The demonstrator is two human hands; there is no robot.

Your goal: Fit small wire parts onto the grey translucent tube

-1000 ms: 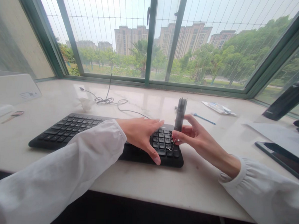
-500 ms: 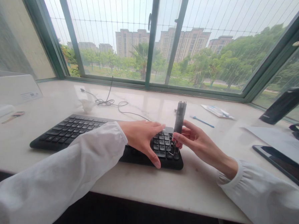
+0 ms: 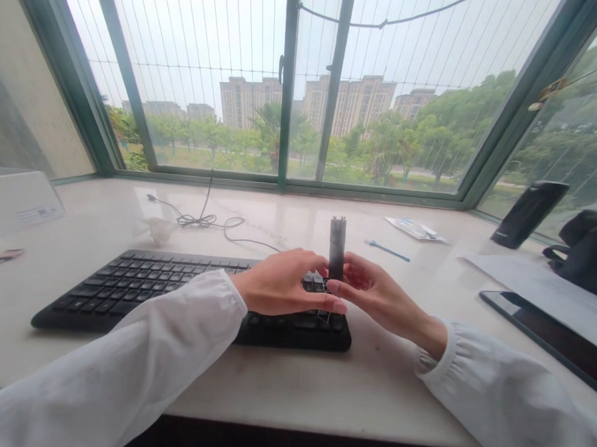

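A dark grey wire keycap puller (image 3: 336, 249) stands upright over the number-pad end of a black keyboard (image 3: 119, 287). My right hand (image 3: 375, 291) is closed on its lower part, thumb in front and fingers at the side and behind. Thin metal wires hang from its lower end onto the keys, partly hidden by my hands. My left hand (image 3: 285, 284) is over the right half of the keyboard, thumb and fingers apart on either side of the puller's wires. Its fingertips are partly hidden, and whether they touch the puller I cannot tell.
A coiled cable (image 3: 197, 219) and a crumpled pale lump (image 3: 158, 231) lie behind the keyboard. To the right are a blue stick tool (image 3: 390, 251), a small packet (image 3: 415, 229), white paper (image 3: 520, 282), a phone (image 3: 528, 329) and a black upright object (image 3: 529, 214). A white box (image 3: 17, 199) stands left.
My left hand has moved right, close to the puller, its thumb now near the wires. My right hand still holds the puller upright. The view has tilted up and shifted right.
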